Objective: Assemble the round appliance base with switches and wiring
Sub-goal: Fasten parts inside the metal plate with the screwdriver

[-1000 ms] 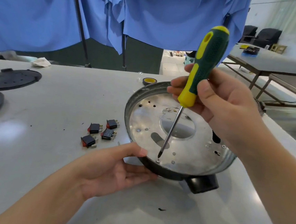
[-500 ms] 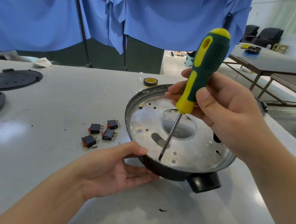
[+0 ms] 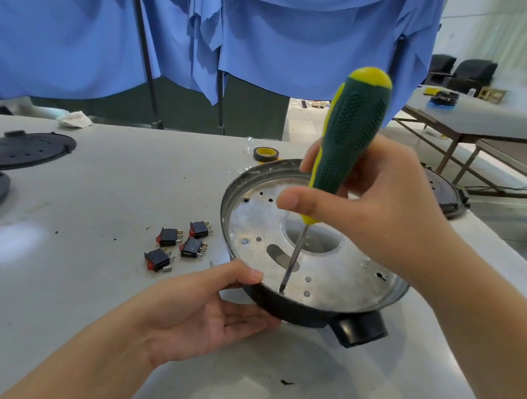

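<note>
Two bare hands work over a round base (image 3: 311, 258) that sits on a grey table (image 3: 87, 279), right of centre in the view. The base is a shallow metal pan with a black outer wall, a large round hole in its middle, small holes scattered across its floor, and a black stub (image 3: 357, 329) jutting from its near side. The left hand (image 3: 209, 316) lies palm up at the near-left edge of the base: its thumb rests on the rim and its fingers reach under the black wall, cupping it. The right hand (image 3: 374, 206) comes in from the right, above the base, with thumb and fingers curled round the lower handle of a green and yellow screwdriver (image 3: 340, 161). The screwdriver stands nearly upright, tilted a little to the right at the top; its thin shaft runs down past the central hole, and the tip touches the pan floor just inside the near rim, close to the left thumb. Whether a screw sits under the tip cannot be told. Four black switches (image 3: 180, 246) with red faces lie loose on the table just left of the base. A roll of yellow tape (image 3: 266, 154) sits beyond the base. Two black discs (image 3: 19, 150) lie at the far left, and another black disc (image 3: 443, 194) shows behind the right hand. Blue cloth (image 3: 271, 39) hangs behind the table.
</note>
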